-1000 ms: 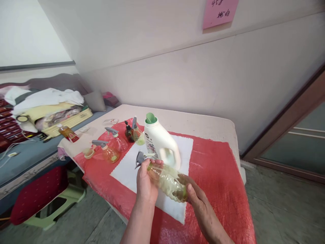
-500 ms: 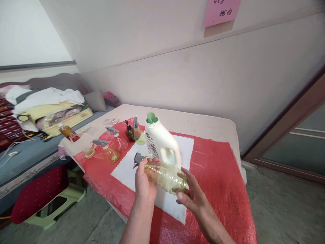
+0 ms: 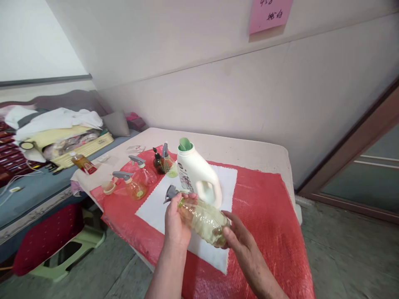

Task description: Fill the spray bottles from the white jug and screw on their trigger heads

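Note:
A clear yellow-green spray bottle [image 3: 204, 220] lies tilted between my hands, its base pointing down to the right. My left hand [image 3: 177, 224] is closed around its neck end. At the base, my right hand [image 3: 238, 236] grips with thumb and fingers. Just past my left fingers shows a grey trigger spray head [image 3: 172, 193]; its joint with the bottle is hidden by the hand. Right behind stands a white jug [image 3: 201, 170] with a handle and a green inner spout [image 3: 185, 144], on a white cloth [image 3: 229, 178].
Spray bottles with grey heads, one orange [image 3: 137, 190], one pink [image 3: 146, 174] and one yellowish [image 3: 170, 166], stand left on a red cover [image 3: 262, 207]. Beside them are a brown pump bottle [image 3: 158, 162], a small jar [image 3: 108, 187] and an amber bottle [image 3: 82, 162]. A red-seated stool [image 3: 50, 236] stands left.
The bottle's base has dipped and the bottle has turned slightly. My right hand has closed in on the base, its thumb now pressed on the side. The jug stays put.

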`<state>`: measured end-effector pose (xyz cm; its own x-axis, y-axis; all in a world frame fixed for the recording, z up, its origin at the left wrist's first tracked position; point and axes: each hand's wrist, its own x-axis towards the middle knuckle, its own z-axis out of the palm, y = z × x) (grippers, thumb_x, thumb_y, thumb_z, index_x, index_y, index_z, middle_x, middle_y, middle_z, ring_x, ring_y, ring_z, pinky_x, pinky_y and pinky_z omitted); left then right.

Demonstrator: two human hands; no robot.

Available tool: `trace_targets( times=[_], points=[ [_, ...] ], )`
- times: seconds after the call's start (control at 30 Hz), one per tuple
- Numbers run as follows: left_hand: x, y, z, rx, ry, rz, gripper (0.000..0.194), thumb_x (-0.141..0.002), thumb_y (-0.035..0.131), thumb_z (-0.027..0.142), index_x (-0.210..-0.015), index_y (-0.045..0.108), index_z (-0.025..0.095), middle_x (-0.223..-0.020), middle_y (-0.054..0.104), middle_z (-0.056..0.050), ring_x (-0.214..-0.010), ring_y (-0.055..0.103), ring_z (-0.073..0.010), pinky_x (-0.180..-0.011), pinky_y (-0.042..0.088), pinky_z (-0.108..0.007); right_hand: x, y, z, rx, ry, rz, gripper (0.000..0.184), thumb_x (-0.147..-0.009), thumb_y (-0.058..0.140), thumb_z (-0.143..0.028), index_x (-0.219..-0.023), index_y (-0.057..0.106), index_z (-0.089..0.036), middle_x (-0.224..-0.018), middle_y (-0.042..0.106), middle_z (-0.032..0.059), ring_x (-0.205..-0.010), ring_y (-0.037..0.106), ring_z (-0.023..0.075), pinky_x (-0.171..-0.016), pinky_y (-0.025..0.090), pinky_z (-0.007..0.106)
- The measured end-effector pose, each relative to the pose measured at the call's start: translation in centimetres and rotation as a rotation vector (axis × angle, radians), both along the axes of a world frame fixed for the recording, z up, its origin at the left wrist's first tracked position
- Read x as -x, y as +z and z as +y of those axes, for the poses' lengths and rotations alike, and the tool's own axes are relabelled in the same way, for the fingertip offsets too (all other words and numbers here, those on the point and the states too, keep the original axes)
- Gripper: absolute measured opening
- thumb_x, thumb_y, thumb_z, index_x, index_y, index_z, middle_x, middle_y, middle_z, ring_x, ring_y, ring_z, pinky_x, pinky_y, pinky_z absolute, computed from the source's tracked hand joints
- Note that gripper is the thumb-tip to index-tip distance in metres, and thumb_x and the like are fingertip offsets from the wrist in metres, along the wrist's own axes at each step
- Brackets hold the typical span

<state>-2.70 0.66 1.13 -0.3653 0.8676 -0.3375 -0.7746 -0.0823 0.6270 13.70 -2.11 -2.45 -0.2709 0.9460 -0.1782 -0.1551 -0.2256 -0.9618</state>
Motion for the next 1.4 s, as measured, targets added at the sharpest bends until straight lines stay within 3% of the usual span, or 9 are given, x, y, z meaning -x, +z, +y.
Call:
trace_targets(
  times=[0.1, 0.23, 0.33, 0.43, 0.67, 0.97, 1.03, 1.23, 1.4],
  points=[
    [0.0, 0.0, 0.0, -0.004, -0.005, 0.021, 0.020, -0.074, 0.071, 0.034, -0.072, 0.060, 0.017, -0.083, 0.071, -0.008, -0.090, 0.067, -0.0230, -0.083, 0.050, -0.034, 0.2, -0.6, -0.1, -0.009, -0.021, -0.013, 0.069, -0.082, 0.058, -0.067, -0.133, 0.048, -0.021, -0.121, 0.059, 0.0133, -0.103, 0.061, 0.0273, -0.082, 0.053, 0.040],
    [0.0, 0.1, 0.0, 0.004, 0.008, 0.056, 0.021, -0.072, 0.072, 0.034, -0.072, 0.060, 0.017, -0.083, 0.071, -0.008, -0.088, 0.067, -0.0228, -0.082, 0.050, -0.034, 0.5, -1.2, -0.1, -0.112, -0.067, 0.024, 0.091, -0.062, 0.083, -0.051, -0.138, 0.039, -0.028, -0.131, 0.052, 0.0110, -0.105, 0.060, 0.0258, -0.088, 0.052, 0.041],
    [-0.1, 0.4, -0.1, 0.025, -0.014, 0.029, 0.021, -0.071, 0.073, 0.034, -0.074, 0.060, 0.017, -0.083, 0.071, -0.007, -0.084, 0.067, -0.0214, -0.081, 0.050, -0.034, 0.3, -0.8, -0.1, 0.004, 0.012, 0.043, 0.081, -0.073, 0.072, -0.061, -0.136, 0.040, -0.020, -0.105, 0.063, 0.0105, -0.089, 0.063, 0.0242, -0.080, 0.052, 0.040],
    [-0.2, 0.5, -0.2, 0.031, -0.032, 0.006, 0.023, -0.070, 0.074, 0.036, -0.074, 0.060, 0.018, -0.082, 0.071, -0.007, -0.085, 0.067, -0.0222, -0.079, 0.050, -0.033, 0.0, -0.3, -0.2, 0.083, 0.062, 0.052, 0.069, -0.086, 0.051, -0.069, -0.131, 0.047, -0.016, -0.109, 0.063, 0.0136, -0.091, 0.063, 0.0252, -0.080, 0.052, 0.041],
    [-0.2, 0.1, 0.0, 0.017, -0.024, 0.121, 0.029, -0.071, 0.074, 0.041, -0.078, 0.059, 0.017, -0.086, 0.071, -0.009, -0.082, 0.067, -0.0223, -0.078, 0.048, -0.034, 1.0, -1.2, -0.9, -0.113, 0.072, 0.025, 0.081, -0.067, 0.082, -0.047, -0.134, 0.040, -0.027, -0.131, 0.054, 0.0104, -0.107, 0.061, 0.0257, -0.089, 0.052, 0.039],
    [-1.0, 0.0, -1.0, 0.011, -0.327, 0.408, 0.041, -0.076, 0.074, 0.045, -0.106, 0.066, 0.019, -0.102, 0.068, -0.010, -0.087, 0.064, -0.0206, -0.072, 0.047, -0.029, 1.0, -2.3, -0.3, -0.117, -0.035, -0.032, 0.081, -0.070, 0.079, -0.047, -0.137, 0.038, -0.027, -0.132, 0.054, 0.0119, -0.111, 0.060, 0.0283, -0.094, 0.051, 0.045],
    [-0.1, -0.1, -0.8, -0.005, -0.264, 0.437, 0.037, -0.073, 0.076, 0.042, -0.101, 0.066, 0.018, -0.098, 0.068, -0.009, -0.084, 0.064, -0.0195, -0.072, 0.047, -0.030, 0.9, -2.7, 0.0, -0.142, -0.052, -0.089, 0.084, -0.069, 0.078, -0.052, -0.139, 0.038, -0.027, -0.136, 0.051, 0.0126, -0.119, 0.055, 0.0307, -0.099, 0.048, 0.049],
    [6.3, -0.7, 1.0, 0.093, 0.297, 0.608, 0.042, -0.059, 0.085, 0.025, -0.096, 0.065, 0.021, -0.093, 0.068, -0.003, -0.089, 0.064, -0.0186, -0.080, 0.045, -0.027, -0.1, -3.3, 0.6, -0.033, -0.059, -0.224, 0.086, -0.066, 0.074, -0.065, -0.135, 0.045, -0.023, -0.128, 0.057, 0.0151, -0.124, 0.051, 0.0334, -0.099, 0.048, 0.050],
    [11.0, -1.6, 1.7, 0.102, 0.457, 0.607, 0.031, -0.058, 0.079, 0.014, -0.084, 0.064, 0.021, -0.083, 0.065, -0.002, -0.091, 0.064, -0.0228, -0.083, 0.045, -0.031, -0.4, -2.3, 0.3, 0.051, -0.069, -0.257, 0.088, -0.061, 0.072, -0.071, -0.131, 0.049, -0.022, -0.114, 0.064, 0.0148, -0.117, 0.056, 0.0343, -0.093, 0.050, 0.049]
  ],
)
